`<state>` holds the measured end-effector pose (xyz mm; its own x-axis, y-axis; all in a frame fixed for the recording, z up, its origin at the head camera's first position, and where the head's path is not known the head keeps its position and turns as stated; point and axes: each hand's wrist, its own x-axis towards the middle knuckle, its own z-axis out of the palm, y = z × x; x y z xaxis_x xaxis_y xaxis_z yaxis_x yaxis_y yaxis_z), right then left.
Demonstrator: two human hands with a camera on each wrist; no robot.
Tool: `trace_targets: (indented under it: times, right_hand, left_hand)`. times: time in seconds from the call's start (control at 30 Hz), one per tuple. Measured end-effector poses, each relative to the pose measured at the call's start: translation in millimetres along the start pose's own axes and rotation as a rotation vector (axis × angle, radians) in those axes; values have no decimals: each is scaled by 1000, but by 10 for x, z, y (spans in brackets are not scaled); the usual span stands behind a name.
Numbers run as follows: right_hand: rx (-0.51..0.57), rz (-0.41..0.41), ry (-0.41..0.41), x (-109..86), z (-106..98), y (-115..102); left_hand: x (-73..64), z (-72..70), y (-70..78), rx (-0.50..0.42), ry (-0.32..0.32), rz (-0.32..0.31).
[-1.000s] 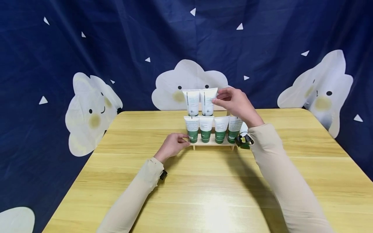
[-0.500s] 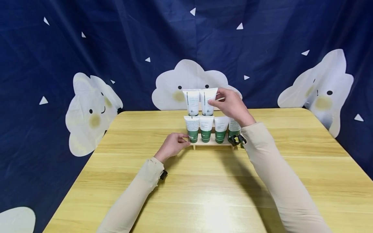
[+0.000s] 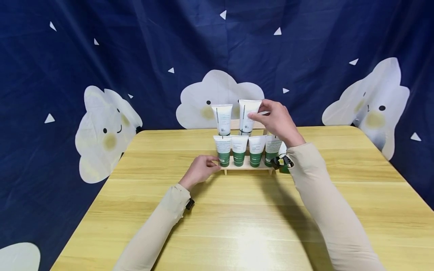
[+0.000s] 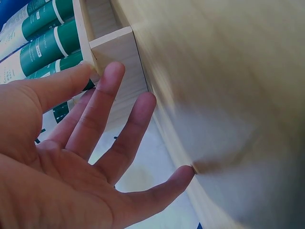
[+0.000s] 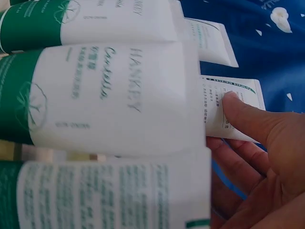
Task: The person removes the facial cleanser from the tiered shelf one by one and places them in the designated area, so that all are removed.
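Observation:
My right hand (image 3: 278,121) pinches a white squeeze tube (image 3: 249,113) near its top, thumb on the front face. The right wrist view shows the thumb (image 5: 245,112) across this tube's printed face, fingers behind it. The tube stands over the upper tier of a small wooden rack (image 3: 247,168), with a gap from another white tube (image 3: 222,118) on its left. At the rack's left end my left hand (image 3: 200,170) holds the lower shelf's end between thumb and finger; in the left wrist view the other fingers (image 4: 136,124) spread out beside the wooden side piece (image 4: 119,52).
Several green-and-white tubes (image 3: 239,148) stand in a row on the lower tier. Another green-based item (image 3: 284,165) sits right of the rack, partly hidden by the right wrist. The wooden table (image 3: 217,222) reaches back to a dark blue curtain (image 3: 152,45) with cloud prints.
My right hand has moved right and slightly up with the white tube, parting it from the tube beside it. The left hand has stayed at the rack's end.

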<state>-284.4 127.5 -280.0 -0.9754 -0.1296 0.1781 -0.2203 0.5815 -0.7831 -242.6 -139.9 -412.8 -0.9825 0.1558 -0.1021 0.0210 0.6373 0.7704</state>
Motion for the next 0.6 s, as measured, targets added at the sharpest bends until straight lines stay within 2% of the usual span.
trace_targets:
  times: [0.13, 0.37, 0.6]
  right_hand:
    - [21, -7, 21, -30, -80, 22]
    - [67, 37, 71, -128, -235, 106]
    - [62, 56, 127, -201, -406, 227]
  left_hand:
    - [2, 3, -3, 3, 5, -1]
    - [0, 6, -2, 6, 5, -15]
    - [7, 12, -12, 1, 4, -8]
